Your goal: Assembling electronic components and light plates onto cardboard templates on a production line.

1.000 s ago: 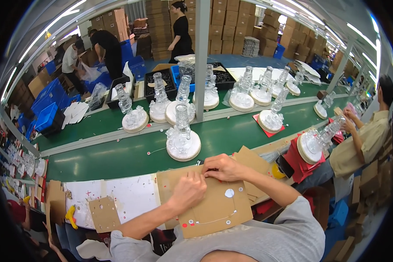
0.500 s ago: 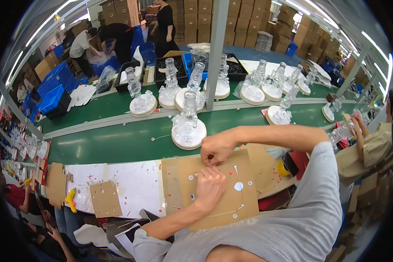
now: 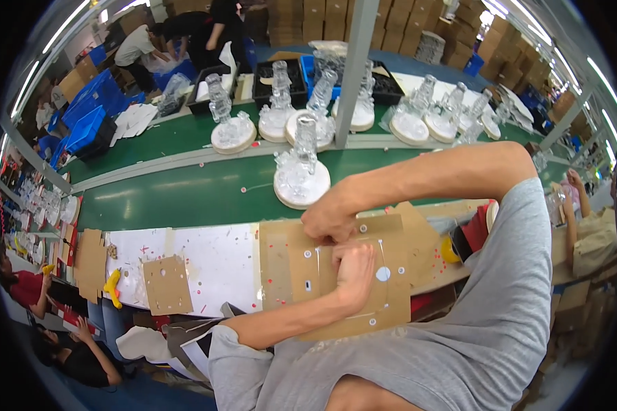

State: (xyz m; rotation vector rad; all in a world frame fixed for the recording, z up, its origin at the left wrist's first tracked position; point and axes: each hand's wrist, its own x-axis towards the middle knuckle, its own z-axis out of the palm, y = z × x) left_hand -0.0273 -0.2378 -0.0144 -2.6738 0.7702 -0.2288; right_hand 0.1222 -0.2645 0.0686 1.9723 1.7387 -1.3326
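Observation:
In front of me lies a brown cardboard sheet (image 3: 397, 291) with a thin white wire (image 3: 384, 291) running across it in a rough rectangle. Small white round pieces (image 3: 402, 270) and a larger white disc (image 3: 383, 274) are on the sheet. My left hand (image 3: 355, 270), fingers curled in, rests over its upper middle. Just above, my right hand (image 3: 330, 216) bends down with closed fingers. Their fingertips meet near the wire's upper run; whatever they pinch is hidden. A clear figure on a round white base (image 3: 301, 181) stands beyond my right hand.
More clear figures on white bases (image 3: 233, 133) line the green bench (image 3: 185, 198). A metal post (image 3: 356, 75) rises ahead. Left lie a cardboard piece with holes (image 3: 167, 285) and a yellow glue gun (image 3: 113, 288). Another person (image 3: 593, 226) works at right; others are behind and at left.
The whole view has shifted, with the bench now higher in the picture. My left wrist has turned and its knuckles bent more; my right hand has rolled downward. Both hands still meet over the wire.

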